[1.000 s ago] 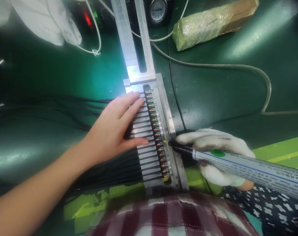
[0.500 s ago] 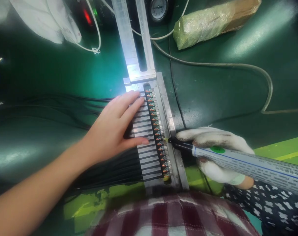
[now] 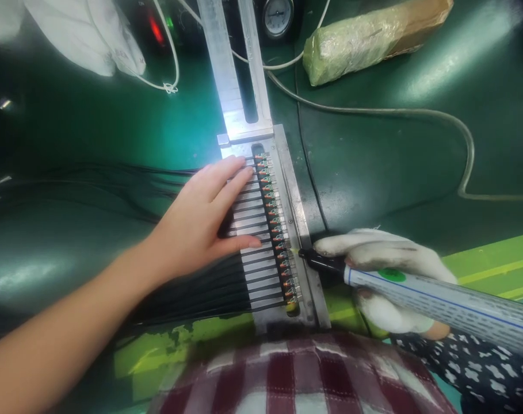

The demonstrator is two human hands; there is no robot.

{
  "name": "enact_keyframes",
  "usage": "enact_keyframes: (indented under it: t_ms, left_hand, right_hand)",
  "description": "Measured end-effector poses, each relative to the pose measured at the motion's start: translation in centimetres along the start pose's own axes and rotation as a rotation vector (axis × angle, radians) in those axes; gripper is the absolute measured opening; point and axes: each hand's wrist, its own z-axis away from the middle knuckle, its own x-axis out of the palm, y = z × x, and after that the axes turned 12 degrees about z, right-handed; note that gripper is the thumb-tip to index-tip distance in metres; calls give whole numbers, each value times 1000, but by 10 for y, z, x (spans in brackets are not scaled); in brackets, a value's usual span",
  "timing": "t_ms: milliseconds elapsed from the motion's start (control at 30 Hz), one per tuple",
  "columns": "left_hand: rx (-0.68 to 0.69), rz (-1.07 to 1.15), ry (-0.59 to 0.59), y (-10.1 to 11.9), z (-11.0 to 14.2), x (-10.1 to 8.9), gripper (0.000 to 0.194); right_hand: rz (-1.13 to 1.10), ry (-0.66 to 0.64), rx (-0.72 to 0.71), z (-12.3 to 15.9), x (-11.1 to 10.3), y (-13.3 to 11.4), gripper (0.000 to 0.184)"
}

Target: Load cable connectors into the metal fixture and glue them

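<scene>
My bare left hand [image 3: 205, 210] lies with fingers spread over a row of thin black cables [image 3: 261, 280] set side by side in a slotted metal fixture [image 3: 289, 172]. Each cable ends in a small connector with orange and green wire, and these connectors [image 3: 277, 221] form a line along the fixture. My gloved right hand [image 3: 390, 270] is closed around a thick grey-white marker pen [image 3: 425, 293] with a black neck and a green dot. Its pale tip points left at the connectors in the lower half of the row; whether it touches one I cannot tell.
A slotted metal bar [image 3: 226, 75] runs away from the fixture's far end. A pressure gauge [image 3: 277, 17], a wrapped block [image 3: 351, 49], a white cloth-like bundle [image 3: 84, 34] and a grey hose [image 3: 373, 110] lie on the green table [image 3: 365, 155]. Loose cables trail left.
My right hand and the marker have shifted slightly right and down, toward me, along the connector row. My left hand stays spread on the cables. The whole view has moved a little.
</scene>
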Motion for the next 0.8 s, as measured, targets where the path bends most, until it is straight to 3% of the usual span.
enact_keyframes:
  t_ms: [800]
  left_hand:
    - [-15,16,-5,2,-1,-1,95]
  right_hand:
    - [11,-5,-42,-4,4,2,24]
